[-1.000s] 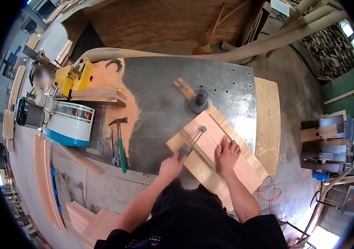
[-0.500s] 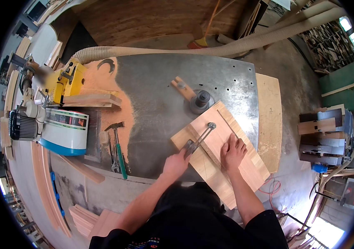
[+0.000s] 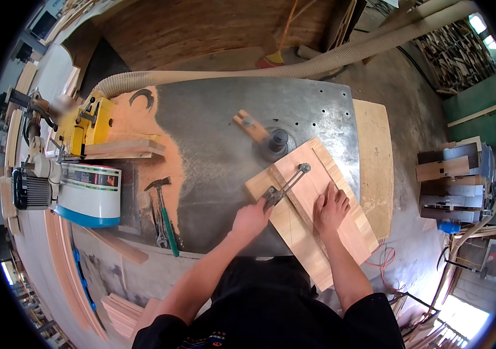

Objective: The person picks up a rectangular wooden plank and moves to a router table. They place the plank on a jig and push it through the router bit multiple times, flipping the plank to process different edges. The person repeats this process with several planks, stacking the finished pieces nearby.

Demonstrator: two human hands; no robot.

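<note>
My left hand (image 3: 252, 220) is closed around the lower end of a metal toggle clamp (image 3: 283, 187); its fingertips are partly hidden by the clamp. The clamp's arm reaches over a pinkish wooden board (image 3: 348, 235), and its round tip presses on that board. Beneath lies a paler wooden base board (image 3: 301, 247), set at a slant across the metal table (image 3: 213, 122) and jutting past its near edge. My right hand (image 3: 332, 210) rests on the pinkish board with fingers stretched out. Just beyond the boards' far edge stands a dark round spindle (image 3: 278, 139), with a small wooden block (image 3: 249, 124) beside it.
A hammer (image 3: 165, 212) with a green handle and a wrench (image 3: 160, 232) lie at the table's left, near orange sawdust (image 3: 169, 166). A yellow machine part (image 3: 94, 125) and white-and-blue motor housing (image 3: 90, 192) stand farther left. A ribbed hose (image 3: 201, 75) runs along the back.
Both boards have slid slightly to the right and away along the spindle, with my hands moving along. The left hand keeps its grip on the clamp. The whole view has shifted a little.
</note>
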